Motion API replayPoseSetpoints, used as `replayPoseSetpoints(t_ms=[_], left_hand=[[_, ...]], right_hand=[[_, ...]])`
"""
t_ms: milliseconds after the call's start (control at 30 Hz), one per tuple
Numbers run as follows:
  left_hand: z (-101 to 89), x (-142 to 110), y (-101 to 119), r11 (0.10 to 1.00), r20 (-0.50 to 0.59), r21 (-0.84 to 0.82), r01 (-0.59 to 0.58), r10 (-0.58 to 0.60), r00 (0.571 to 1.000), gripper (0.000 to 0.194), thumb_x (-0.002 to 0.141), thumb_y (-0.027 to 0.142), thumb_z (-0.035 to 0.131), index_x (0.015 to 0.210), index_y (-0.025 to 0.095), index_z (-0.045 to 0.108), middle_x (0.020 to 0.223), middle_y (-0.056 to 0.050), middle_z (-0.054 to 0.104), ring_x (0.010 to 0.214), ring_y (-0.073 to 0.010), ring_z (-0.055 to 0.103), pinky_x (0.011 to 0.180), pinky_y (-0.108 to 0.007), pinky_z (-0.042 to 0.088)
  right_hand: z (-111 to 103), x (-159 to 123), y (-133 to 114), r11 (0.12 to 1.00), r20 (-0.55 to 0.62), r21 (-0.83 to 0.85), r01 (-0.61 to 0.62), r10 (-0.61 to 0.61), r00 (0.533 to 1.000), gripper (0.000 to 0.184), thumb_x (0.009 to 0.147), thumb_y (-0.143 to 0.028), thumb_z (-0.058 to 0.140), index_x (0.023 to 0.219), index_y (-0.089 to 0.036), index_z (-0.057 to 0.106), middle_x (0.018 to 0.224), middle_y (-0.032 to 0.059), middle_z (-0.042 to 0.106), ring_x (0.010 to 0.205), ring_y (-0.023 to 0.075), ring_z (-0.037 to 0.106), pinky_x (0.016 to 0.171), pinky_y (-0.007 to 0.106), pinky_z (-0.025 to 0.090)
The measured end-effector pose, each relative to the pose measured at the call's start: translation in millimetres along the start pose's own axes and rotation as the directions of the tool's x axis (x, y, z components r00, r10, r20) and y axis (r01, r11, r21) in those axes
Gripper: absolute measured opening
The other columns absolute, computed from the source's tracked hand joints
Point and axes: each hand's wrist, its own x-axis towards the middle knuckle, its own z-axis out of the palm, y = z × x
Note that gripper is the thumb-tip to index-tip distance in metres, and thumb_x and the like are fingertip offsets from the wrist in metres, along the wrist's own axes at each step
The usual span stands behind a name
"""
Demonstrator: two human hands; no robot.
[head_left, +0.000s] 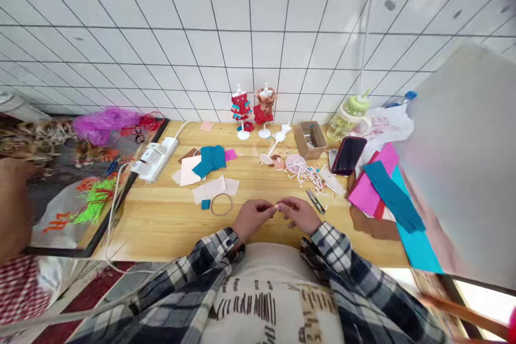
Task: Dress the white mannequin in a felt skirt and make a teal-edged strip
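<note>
Near the table's front edge, my left hand (255, 217) and my right hand (299, 214) meet with closed fingertips. Between them is a small pale pinkish piece (277, 206), too small to tell its kind. A craft knife (315, 201) lies just right of my right hand. Left of my left hand are a thin ring (221, 204) and a small teal square (205, 204). Behind these lie pale pink sheets (212, 189) and teal sheets (212, 160). Farther back, a bare white mini dress form (276, 143) lies tipped over.
Two dressed mini forms (241, 110) stand by the tiled wall. A cardboard box (309, 140), scattered white sticks (314, 177), a phone (349, 156), a bottle (347, 120) and coloured sheets (393, 196) lie to the right. A power strip (155, 159) and another person's arm (14, 209) are left.
</note>
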Motion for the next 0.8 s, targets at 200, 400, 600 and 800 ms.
replayPoseSetpoints(t_ms=[200, 400, 600, 800], left_hand=[[1.1, -2, -1, 1.000, 0.033, -0.015, 0.020, -0.020, 0.999, 0.032, 0.073, 0.045, 0.063, 0.074, 0.014, 0.072, 0.065, -0.001, 0.066, 0.063, -0.0136, 0.054, 0.060, -0.024, 0.038], [-3.3, 2, -8, 0.982, 0.046, -0.167, 0.093, -0.086, 0.995, 0.032, 0.069, 0.047, 0.068, 0.069, 0.015, 0.070, 0.063, 0.000, 0.063, 0.064, -0.0133, 0.051, 0.065, -0.025, 0.037], [4.2, 9, -9, 0.938, 0.158, -0.320, 0.136, -0.089, 0.983, 0.046, 0.072, 0.057, 0.062, 0.080, 0.012, 0.067, 0.066, -0.003, 0.060, 0.063, -0.0127, 0.053, 0.066, -0.026, 0.041], [10.8, 34, -7, 0.978, 0.248, -0.180, 0.106, -0.059, 0.967, 0.057, 0.080, 0.064, 0.048, 0.090, 0.013, 0.069, 0.075, -0.007, 0.066, 0.067, -0.0150, 0.059, 0.063, -0.026, 0.044]], right_hand=[[0, 2, 8, 0.999, -0.001, 0.040, -0.017, 0.017, 1.000, 0.028, 0.063, -0.042, 0.072, 0.069, -0.017, 0.062, 0.059, -0.0028, 0.053, 0.052, 0.0088, 0.047, 0.037, 0.017, 0.044], [-8, 7, 15, 0.984, -0.015, 0.168, -0.056, 0.060, 0.998, 0.037, 0.068, -0.049, 0.067, 0.086, -0.017, 0.066, 0.077, 0.0019, 0.062, 0.055, 0.0088, 0.051, 0.039, 0.018, 0.046], [1, 9, 27, 0.946, 0.025, 0.322, 0.036, -0.047, 0.999, 0.054, 0.065, -0.052, 0.072, 0.109, -0.021, 0.064, 0.090, 0.0035, 0.063, 0.062, 0.0101, 0.053, 0.040, 0.018, 0.045], [0, 17, 39, 0.901, -0.131, 0.424, 0.095, -0.043, 0.990, 0.046, 0.059, -0.054, 0.077, 0.087, -0.019, 0.067, 0.070, -0.0001, 0.058, 0.056, 0.0093, 0.047, 0.039, 0.018, 0.037]])
